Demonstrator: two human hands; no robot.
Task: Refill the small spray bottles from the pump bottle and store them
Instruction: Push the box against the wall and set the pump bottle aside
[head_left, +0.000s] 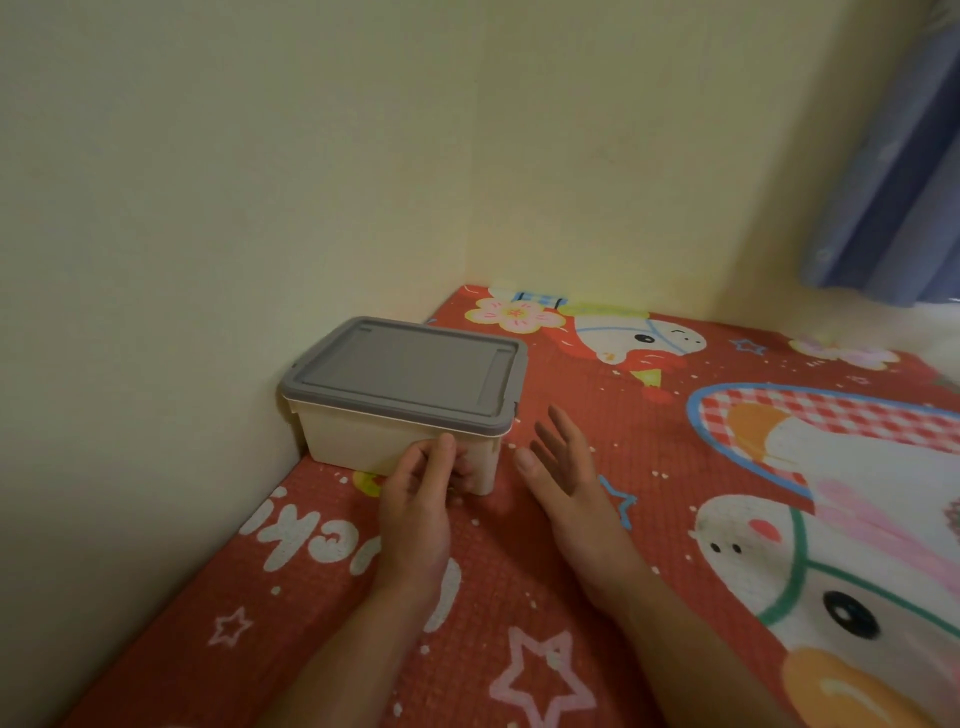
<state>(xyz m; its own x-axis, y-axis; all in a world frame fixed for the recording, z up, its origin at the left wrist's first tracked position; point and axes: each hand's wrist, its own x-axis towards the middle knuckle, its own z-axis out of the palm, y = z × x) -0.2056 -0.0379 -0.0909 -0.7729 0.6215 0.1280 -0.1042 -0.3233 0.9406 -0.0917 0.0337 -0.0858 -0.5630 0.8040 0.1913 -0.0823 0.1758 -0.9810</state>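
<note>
A cream storage box (353, 441) with a grey clip-on lid (410, 371) stands closed on the red cartoon mat, pushed into the corner against the left wall. My left hand (423, 499) rests against the box's front wall near its right corner, fingers curled and touching the plastic. My right hand (563, 462) hovers just right of the box, palm turned inward, fingers spread and holding nothing. No spray bottles or pump bottle are in view; whatever is inside the box is hidden by the lid.
The red mat (571, 571) with printed cartoon ducks and stars covers the surface. Cream walls (260, 182) meet in a corner behind the box. A blue curtain (893, 182) hangs at the upper right.
</note>
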